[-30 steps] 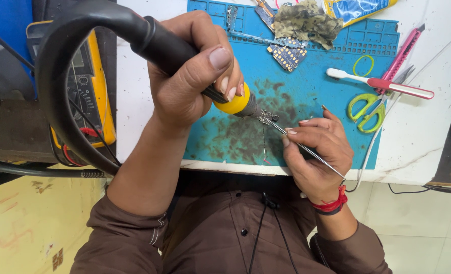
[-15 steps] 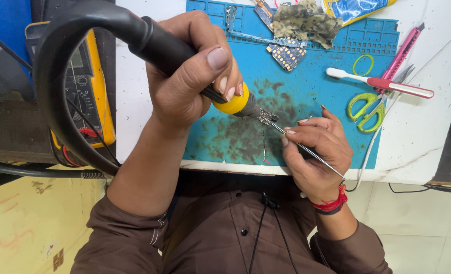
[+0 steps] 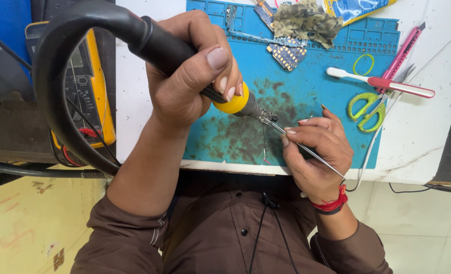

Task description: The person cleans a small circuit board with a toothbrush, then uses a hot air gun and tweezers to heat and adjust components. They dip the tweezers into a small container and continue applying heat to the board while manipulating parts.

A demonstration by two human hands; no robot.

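Both hands hold as before: soldering iron [image 3: 185,61] and tweezers [image 3: 306,149] unmoved.

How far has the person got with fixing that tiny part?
Already out: the blue work mat, stained dark. In hand: the left hand presses a black-and-yellow soldering iron onto a tiny metal part, steadied with thin metal tweezers in the right hand. Left: lifting off.

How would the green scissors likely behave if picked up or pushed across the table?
The scissors look small, with plastic loop handles, so probably light and stiff. They lie flat on the white table, so a push would likely slide them rather than roll them. A white cable runs beside them and a toothbrush lies just above; both might get dragged along.
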